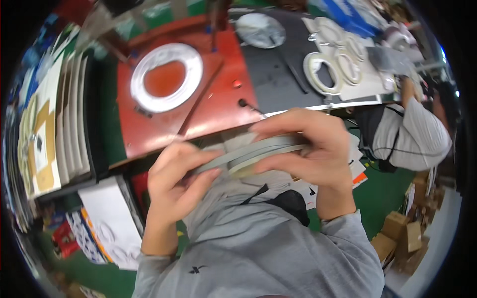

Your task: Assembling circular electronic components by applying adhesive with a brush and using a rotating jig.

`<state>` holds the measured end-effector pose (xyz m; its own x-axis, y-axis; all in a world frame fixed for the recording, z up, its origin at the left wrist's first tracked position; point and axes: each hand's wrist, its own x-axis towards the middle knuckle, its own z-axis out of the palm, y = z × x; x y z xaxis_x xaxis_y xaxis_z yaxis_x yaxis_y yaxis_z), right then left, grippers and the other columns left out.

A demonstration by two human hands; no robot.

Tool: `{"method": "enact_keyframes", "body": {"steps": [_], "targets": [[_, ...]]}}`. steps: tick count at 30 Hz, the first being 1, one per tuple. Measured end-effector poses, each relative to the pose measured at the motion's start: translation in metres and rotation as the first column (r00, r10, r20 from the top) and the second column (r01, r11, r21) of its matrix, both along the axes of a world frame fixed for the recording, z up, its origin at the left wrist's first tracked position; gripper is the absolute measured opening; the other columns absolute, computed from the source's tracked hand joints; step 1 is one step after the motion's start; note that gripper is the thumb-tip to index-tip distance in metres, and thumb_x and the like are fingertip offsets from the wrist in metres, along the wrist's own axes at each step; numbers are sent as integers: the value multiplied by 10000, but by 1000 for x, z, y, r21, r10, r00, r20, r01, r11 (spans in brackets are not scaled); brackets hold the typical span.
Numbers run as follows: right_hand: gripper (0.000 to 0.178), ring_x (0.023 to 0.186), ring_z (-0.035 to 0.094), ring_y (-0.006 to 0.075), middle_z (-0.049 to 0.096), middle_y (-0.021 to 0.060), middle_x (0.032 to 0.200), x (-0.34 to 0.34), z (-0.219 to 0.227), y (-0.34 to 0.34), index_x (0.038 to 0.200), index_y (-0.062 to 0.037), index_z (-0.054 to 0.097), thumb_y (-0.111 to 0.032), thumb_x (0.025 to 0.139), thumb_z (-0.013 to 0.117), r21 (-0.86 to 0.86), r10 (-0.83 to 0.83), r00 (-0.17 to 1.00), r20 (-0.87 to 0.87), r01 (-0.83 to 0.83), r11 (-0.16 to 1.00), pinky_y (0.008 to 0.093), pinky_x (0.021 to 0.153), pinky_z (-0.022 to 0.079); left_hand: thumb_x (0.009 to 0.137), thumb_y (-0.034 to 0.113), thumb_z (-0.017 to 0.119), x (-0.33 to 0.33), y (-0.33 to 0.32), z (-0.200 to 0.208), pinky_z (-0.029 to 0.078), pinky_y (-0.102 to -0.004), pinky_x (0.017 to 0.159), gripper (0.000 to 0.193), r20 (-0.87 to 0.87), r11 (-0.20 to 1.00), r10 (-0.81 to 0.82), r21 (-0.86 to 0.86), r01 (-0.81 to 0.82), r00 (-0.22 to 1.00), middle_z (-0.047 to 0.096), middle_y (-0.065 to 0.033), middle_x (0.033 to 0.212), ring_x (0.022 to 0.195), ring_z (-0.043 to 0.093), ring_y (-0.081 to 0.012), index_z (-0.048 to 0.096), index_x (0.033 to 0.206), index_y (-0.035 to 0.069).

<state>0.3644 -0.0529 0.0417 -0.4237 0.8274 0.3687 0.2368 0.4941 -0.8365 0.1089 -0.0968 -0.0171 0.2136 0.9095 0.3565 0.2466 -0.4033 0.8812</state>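
Grey curved band [266, 145], blurred: being held on the wearer's side of the red table [223, 107], long axis running roughly along its near edge. Left hand [174, 179] is pinching the left end; right hand [320, 144] is clasping the right, covering more.

I see a grey curved piece [251, 150]. My view shows a red tabletop [226, 107], white ring [194, 67] and green floor [390, 191].

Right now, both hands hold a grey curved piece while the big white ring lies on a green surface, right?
No: the head view shows the big white ring on a red surface, not green. Left hand and right hand hold the grey curved piece.
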Motion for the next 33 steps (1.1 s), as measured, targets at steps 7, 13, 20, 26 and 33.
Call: {"method": "enact_keyframes", "body": {"steps": [7, 13, 20, 26, 33], "targets": [[545, 853, 755, 168, 738, 119, 1007, 0, -24, -7, 1124, 32, 701, -65, 662, 972, -27, -76, 966, -246, 71, 997, 249, 703, 602, 746, -83, 783, 9, 0, -15, 470, -271, 695, 376, 160, 997, -47, -46, 55, 986, 628, -100, 1001, 848, 598, -160, 765, 1118, -27], [479, 815, 729, 166, 748, 93, 936, 9, -14, -2, 1074, -2, 729, -107, 671, 966, 133, -96, 994, -52, 102, 986, 262, 672, 562, 772, -123, 778, 9, -4, -4, 446, -229, 601, 278, 34, 980, 130, 145, -133, 991, 611, -101, 995, 708, 580, -121, 774, 1030, -17], [400, 834, 735, 160, 746, 103, 957, 5, -17, -1, 1033, 20, 731, -79, 713, 949, 38, 35, 980, -198, -28, 999, 270, 693, 576, 833, -63, 754, 11, -9, -15, 515, -275, 675, 252, 22, 996, 21, 87, -22, 1000, 642, -136, 1001, 786, 626, -185, 744, 1079, -11], [435, 910, 742, 224, 728, 162, 994, -1, -31, -6, 1070, 37, 679, 18, 712, 926, -47, -17, 920, -392, -2, 999, 314, 785, 604, 969, 20, 665, 27, -19, -28, 512, -278, 853, 242, 499, 989, 12, -136, 64, 867, 581, -145, 1190, 1005, 583, -165, 673, 1192, -73], [416, 967, 716, 218, 691, 168, 1066, -13, -39, -2, 1118, 25, 612, 61, 787, 862, -4, -32, 773, -634, 38, 999, 338, 858, 594, 948, -10, 690, 12, -21, -32, 532, -279, 880, 275, 424, 992, 40, -125, 15, 905, 642, -166, 1208, 1040, 638, -188, 680, 1214, -77]]}}
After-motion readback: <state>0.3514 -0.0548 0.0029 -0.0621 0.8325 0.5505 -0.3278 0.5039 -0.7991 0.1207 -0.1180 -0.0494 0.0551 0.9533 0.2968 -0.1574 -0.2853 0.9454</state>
